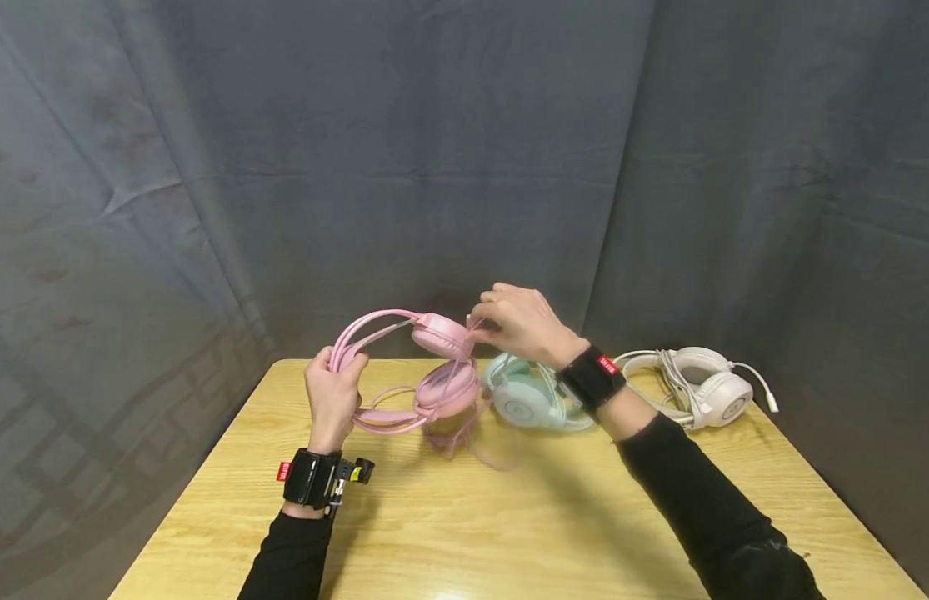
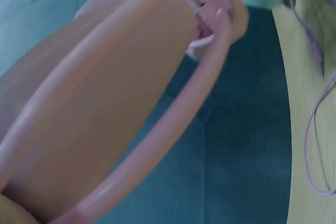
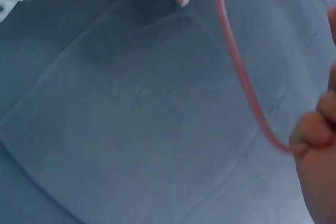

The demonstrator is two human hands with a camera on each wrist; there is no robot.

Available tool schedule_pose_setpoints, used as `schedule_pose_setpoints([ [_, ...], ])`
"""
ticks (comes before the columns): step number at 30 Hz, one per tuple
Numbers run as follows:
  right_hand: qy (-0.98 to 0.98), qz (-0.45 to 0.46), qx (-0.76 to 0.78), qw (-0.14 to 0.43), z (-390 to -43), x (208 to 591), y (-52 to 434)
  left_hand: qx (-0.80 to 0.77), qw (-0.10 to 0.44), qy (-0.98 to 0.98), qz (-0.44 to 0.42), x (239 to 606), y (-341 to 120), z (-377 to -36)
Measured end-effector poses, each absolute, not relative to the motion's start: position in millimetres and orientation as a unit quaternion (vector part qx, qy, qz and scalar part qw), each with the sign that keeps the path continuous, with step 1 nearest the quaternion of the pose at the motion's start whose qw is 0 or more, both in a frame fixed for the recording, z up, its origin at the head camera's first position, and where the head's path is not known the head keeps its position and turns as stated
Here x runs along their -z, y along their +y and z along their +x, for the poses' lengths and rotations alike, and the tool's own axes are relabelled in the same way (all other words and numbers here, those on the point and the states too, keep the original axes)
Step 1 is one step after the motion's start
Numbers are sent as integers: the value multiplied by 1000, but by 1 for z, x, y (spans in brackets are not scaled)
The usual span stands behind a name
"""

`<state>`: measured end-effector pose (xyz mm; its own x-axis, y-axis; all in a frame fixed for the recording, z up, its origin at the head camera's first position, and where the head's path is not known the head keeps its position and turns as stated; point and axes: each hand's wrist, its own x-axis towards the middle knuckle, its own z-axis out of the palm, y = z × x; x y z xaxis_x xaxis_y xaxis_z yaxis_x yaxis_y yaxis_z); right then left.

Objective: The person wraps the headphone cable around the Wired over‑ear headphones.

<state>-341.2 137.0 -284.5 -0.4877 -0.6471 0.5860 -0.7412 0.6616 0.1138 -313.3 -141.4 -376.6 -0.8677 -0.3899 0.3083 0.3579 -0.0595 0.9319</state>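
My left hand (image 1: pixel 332 396) grips the headband of pink headphones (image 1: pixel 443 335), which are held up above the table with their ear cups to the right. In the left wrist view the pink headband (image 2: pixel 157 140) crosses close to the camera. My right hand (image 1: pixel 527 325) is beside the upper ear cup and pinches a pink cable (image 3: pixel 239 69) between thumb and fingers. Loose pink cable hangs blurred below the lower ear cup. A loop of cable (image 2: pixel 307 145) lies on the table in the left wrist view.
Mint-green headphones (image 1: pixel 524 404) with a bundled cable lie on the wooden table (image 1: pixel 449 517), partly behind my right wrist. White headphones (image 1: pixel 722 398) with a microphone boom lie farther right. A grey curtain (image 1: pixel 404 167) hangs behind the table and along both sides.
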Motion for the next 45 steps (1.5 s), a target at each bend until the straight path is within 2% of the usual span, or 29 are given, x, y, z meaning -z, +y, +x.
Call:
schedule_pose_setpoints([
  [2, -866, 409, -78, 279, -346, 280, 144, 739, 243, -629, 5, 376, -147, -313],
  [4, -864, 410, -80, 280, -352, 278, 150, 748, 224, -625, -1, 375, -151, -314],
  [6, -856, 406, -84, 309, -357, 278, 154, 757, 200, -622, -6, 375, -153, -314],
  [13, -805, 350, -31, 478, -375, 277, 153, 749, 125, -650, -41, 378, -153, -314],
  [16, -796, 330, -10, 507, -380, 271, 149, 734, 103, -669, -60, 379, -153, -314],
  [21, -812, 296, 11, 503, -386, 265, 141, 744, 70, -659, -85, 381, -155, -312],
  [28, -862, 240, 2, 446, -389, 266, 134, 776, 21, -612, -152, 382, -156, -310],
  [32, -883, 238, -42, 403, -395, 268, 140, 803, -9, -564, -193, 382, -158, -313],
  [37, -914, 254, -158, 272, -401, 276, 151, 834, -45, -506, -216, 383, -164, -318],
  [40, -921, 256, -224, 188, -405, 285, 158, 852, -86, -462, -233, 385, -165, -320],
  [45, -911, 247, -307, 122, -413, 299, 171, 881, -176, -362, -248, 389, -169, -325],
])
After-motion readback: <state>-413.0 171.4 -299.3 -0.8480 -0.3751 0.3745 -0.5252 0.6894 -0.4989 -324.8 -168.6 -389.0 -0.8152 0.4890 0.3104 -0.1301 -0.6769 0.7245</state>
